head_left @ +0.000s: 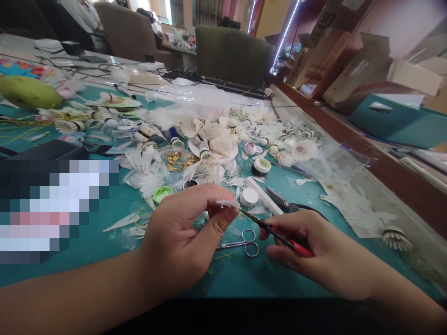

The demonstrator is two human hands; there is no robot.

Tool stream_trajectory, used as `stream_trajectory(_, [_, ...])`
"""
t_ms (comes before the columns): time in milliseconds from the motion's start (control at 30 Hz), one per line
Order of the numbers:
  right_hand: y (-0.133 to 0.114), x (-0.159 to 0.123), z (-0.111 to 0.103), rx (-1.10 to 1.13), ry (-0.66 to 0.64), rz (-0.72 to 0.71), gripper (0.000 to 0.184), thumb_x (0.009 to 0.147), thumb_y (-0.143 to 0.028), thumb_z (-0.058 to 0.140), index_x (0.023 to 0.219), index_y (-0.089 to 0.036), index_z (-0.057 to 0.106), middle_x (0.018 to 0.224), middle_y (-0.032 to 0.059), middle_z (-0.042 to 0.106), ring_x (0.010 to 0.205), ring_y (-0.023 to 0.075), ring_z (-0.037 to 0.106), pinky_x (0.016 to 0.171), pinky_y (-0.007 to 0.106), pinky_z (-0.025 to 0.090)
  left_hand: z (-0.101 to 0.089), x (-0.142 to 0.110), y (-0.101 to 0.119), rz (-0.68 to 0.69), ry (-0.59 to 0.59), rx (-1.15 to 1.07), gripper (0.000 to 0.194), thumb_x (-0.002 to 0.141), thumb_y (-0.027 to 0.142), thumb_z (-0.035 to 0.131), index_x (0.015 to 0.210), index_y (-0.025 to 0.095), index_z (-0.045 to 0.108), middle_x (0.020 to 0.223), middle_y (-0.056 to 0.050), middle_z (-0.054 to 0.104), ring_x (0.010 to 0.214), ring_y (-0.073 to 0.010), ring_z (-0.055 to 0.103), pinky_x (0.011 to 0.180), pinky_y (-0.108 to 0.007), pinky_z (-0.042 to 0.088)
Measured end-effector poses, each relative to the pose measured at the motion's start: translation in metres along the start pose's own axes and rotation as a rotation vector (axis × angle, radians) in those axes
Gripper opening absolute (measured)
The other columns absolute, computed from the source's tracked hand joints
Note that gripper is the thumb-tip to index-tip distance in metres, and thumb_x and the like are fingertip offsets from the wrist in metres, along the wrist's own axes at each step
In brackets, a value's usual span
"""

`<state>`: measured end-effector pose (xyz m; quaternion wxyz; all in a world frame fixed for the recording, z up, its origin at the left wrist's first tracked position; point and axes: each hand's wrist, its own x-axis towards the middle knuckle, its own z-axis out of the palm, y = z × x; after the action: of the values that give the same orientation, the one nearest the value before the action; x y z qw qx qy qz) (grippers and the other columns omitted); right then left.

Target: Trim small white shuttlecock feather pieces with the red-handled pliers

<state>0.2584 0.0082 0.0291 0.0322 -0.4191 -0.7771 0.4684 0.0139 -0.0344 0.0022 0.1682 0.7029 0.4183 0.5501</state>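
My left hand [190, 228] is closed, pinching a small white feather piece [228, 204] between thumb and forefinger. My right hand [314, 251] grips a pair of red-handled pliers [268, 228] with narrow dark jaws. Their tip points left and meets the edge of the feather piece, or lies very near it. Whether the jaws are closed on it, I cannot tell. Beneath both hands, small silver scissors [246, 243] lie on the green mat [244, 279], partly covered by my left hand. A round white lid [249, 197] sits just beyond my fingertips.
Large dark scissors [284, 202] lie past my right hand. Open pots of green paste [162, 194] and pale paste [261, 166] stand farther back. Shuttlecocks [206, 155], loose feathers [148, 181] and gold-coloured bits [179, 160] crowd the mat. A teal box [398, 121] stands at right.
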Motion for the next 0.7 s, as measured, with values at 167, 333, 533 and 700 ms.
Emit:
stream_trajectory(167, [-0.004, 0.000, 0.006, -0.044, 0.076, -0.043, 0.029, 0.093, -0.039, 0.067, 0.075, -0.022, 0.052, 0.065, -0.0061, 0.041, 0.061, 0.0111, 0.033, 0.053, 0.026, 0.027, 0.001, 0.001, 0.002, 0.018, 0.027, 0.000, 0.014, 0.093, 0.010, 0.069, 0.094, 0.023, 0.073, 0.089, 0.001, 0.078, 0.081, -0.0135, 0.074, 0.071, -0.025, 0.059])
stream_trajectory(333, [-0.003, -0.001, 0.012, -0.120, 0.175, -0.088, 0.018, 0.093, -0.026, 0.064, 0.078, -0.022, 0.055, 0.063, -0.0068, 0.044, 0.058, 0.0103, 0.036, 0.052, 0.025, 0.029, 0.001, -0.001, 0.004, -0.054, 0.062, 0.037, 0.015, 0.092, 0.012, 0.071, 0.092, 0.026, 0.076, 0.088, 0.004, 0.081, 0.079, -0.0140, 0.076, 0.072, -0.025, 0.061])
stream_trajectory(533, [-0.005, 0.001, 0.017, -0.157, 0.251, -0.100, 0.008, 0.088, -0.019, 0.064, 0.081, -0.022, 0.060, 0.062, -0.0063, 0.048, 0.055, 0.0110, 0.038, 0.051, 0.026, 0.030, 0.001, 0.000, 0.005, -0.085, 0.079, 0.070, 0.011, 0.090, 0.018, 0.074, 0.090, 0.028, 0.078, 0.084, 0.004, 0.082, 0.072, -0.0175, 0.075, 0.071, -0.031, 0.064])
stream_trajectory(700, [-0.005, 0.003, 0.021, -0.284, 0.379, -0.173, 0.007, 0.085, -0.021, 0.063, 0.079, -0.022, 0.059, 0.059, -0.0061, 0.049, 0.053, 0.0109, 0.039, 0.050, 0.026, 0.031, 0.003, 0.000, 0.004, -0.108, 0.099, 0.073, 0.009, 0.091, 0.021, 0.075, 0.091, 0.028, 0.080, 0.084, 0.002, 0.083, 0.074, -0.0198, 0.078, 0.071, -0.032, 0.065])
